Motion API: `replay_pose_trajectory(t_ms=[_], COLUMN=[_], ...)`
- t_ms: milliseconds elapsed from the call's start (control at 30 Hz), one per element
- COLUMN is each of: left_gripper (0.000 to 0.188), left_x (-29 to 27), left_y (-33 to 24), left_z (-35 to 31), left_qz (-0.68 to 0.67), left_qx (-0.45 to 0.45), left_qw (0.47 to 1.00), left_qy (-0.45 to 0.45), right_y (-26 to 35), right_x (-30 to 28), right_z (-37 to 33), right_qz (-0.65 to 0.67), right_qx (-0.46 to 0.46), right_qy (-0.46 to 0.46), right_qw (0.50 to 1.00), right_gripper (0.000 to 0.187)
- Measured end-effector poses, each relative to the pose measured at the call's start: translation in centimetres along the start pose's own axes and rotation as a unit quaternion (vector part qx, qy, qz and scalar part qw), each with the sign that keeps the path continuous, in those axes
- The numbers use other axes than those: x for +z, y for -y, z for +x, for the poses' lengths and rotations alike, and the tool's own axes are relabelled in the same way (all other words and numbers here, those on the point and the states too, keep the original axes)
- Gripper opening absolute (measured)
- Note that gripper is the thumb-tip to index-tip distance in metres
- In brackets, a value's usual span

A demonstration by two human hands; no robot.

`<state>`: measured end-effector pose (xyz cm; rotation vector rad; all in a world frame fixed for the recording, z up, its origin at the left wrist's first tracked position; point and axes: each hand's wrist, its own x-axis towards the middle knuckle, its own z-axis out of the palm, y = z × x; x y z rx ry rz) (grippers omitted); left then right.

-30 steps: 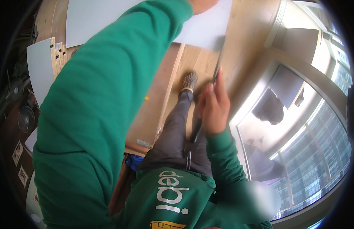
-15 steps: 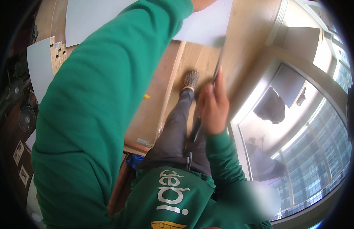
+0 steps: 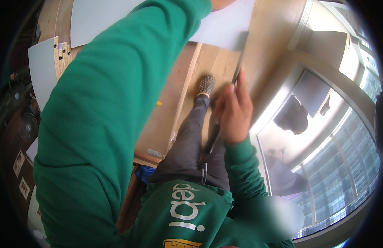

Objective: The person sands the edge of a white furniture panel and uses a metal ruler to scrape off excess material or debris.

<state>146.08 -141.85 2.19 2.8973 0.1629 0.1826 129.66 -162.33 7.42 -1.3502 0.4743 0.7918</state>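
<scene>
My right hand (image 3: 235, 113) is closed around a long, narrow tool (image 3: 242, 58), its index finger stretched along it. A thin, greyish, blade-like part runs up from the fingers and reaches the edge of a white panel (image 3: 224, 29). A dark, handle-like end shows below the hand, in front of my leg. The exact kind of tool cannot be told. My left arm reaches far forward over the panel. Only a sliver of my left hand (image 3: 221, 4) shows at the top edge, over or on the panel, its fingers out of the picture.
A brown board frame (image 3: 168, 93) lies left of my leg, with a small yellow thing (image 3: 159, 103) on it. White boards with chipboard edges (image 3: 59, 62) stand at the left. A window frame (image 3: 257, 136) borders my right side. My foot (image 3: 206, 84) rests on the wooden floor.
My right hand has shifted slightly right, and the tool has moved a little with it. The left arm has edged slightly forward and right.
</scene>
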Motion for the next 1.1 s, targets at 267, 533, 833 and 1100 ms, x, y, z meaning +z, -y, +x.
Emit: replay_pose_trajectory(t_ms=[267, 533, 833, 1100], left_gripper=[0.061, 0.060, 0.057, 0.057], left_x=[1.2, 0.5, 1.6, 1.3], left_y=[0.8, 0.6, 0.6, 1.0], left_z=[0.5, 0.8, 0.9, 0.9], left_qz=[0.007, -0.002, 0.010, 0.014], left_qx=[0.016, 0.035, 0.053, 0.068], left_qw=[0.999, 0.998, 0.994, 0.993], left_qy=[-0.046, -0.045, -0.094, -0.094], right_y=[-0.6, 1.8, 1.9, 2.6], right_x=[0.1, -0.7, -2.9, -1.5], right_z=[-0.7, 2.6, 4.0, 4.8], right_qz=[-0.004, 0.024, 0.098, 0.085], right_qx=[-0.007, -0.073, 0.007, -0.069], right_qy=[0.011, -0.018, 0.002, 0.046], right_qw=[1.000, 0.997, 0.995, 0.993], right_gripper=[0.059, 0.059, 0.048, 0.063])
